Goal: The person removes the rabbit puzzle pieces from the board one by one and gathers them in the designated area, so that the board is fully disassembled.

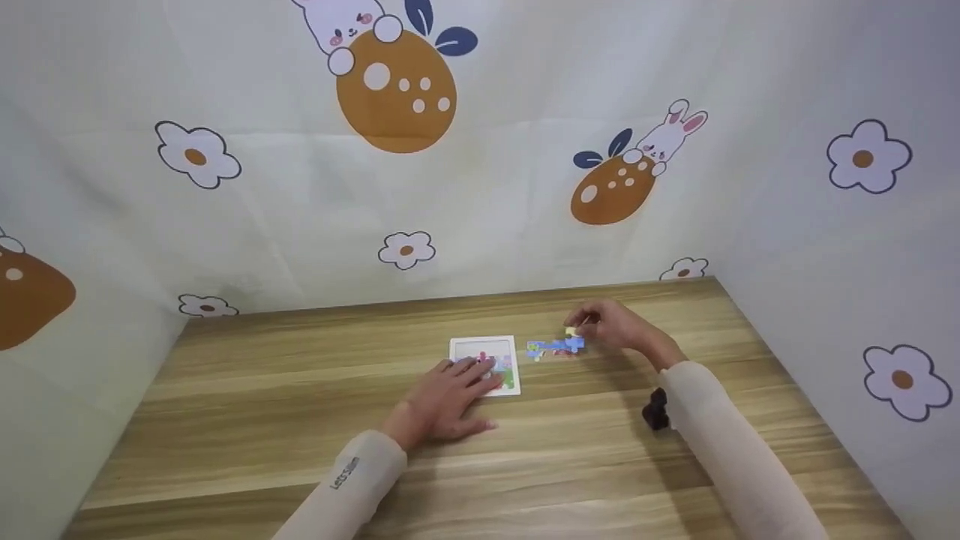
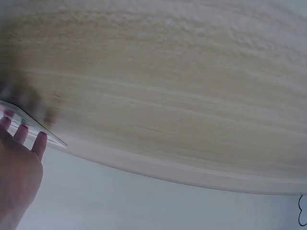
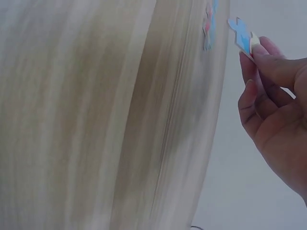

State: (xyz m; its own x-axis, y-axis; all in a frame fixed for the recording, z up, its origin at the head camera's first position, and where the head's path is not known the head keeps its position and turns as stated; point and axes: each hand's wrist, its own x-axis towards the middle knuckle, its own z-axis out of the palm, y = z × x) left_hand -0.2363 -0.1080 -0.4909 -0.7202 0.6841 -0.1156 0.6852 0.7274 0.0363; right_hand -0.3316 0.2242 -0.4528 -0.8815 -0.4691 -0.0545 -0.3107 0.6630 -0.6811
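Note:
A square white puzzle tray (image 1: 484, 340) lies on the table, its lower part filled with colourful pieces and its upper part showing bare board. Over it rests my left hand (image 1: 450, 397), palm down with fingers spread; the left wrist view shows those fingertips (image 2: 41, 139) on the tray. To the right, my right hand (image 1: 611, 324) pinches a blue and cream puzzle piece (image 3: 243, 37) between thumb and fingers, held up off the table. Loose blue and reddish puzzle pieces (image 1: 535, 348) lie between the tray and my right hand.
The wood-grain table (image 1: 300, 375) is bounded by a pale printed curtain (image 1: 300, 202) at the back and both sides. A small black object (image 1: 655, 409) shows at the right sleeve cuff.

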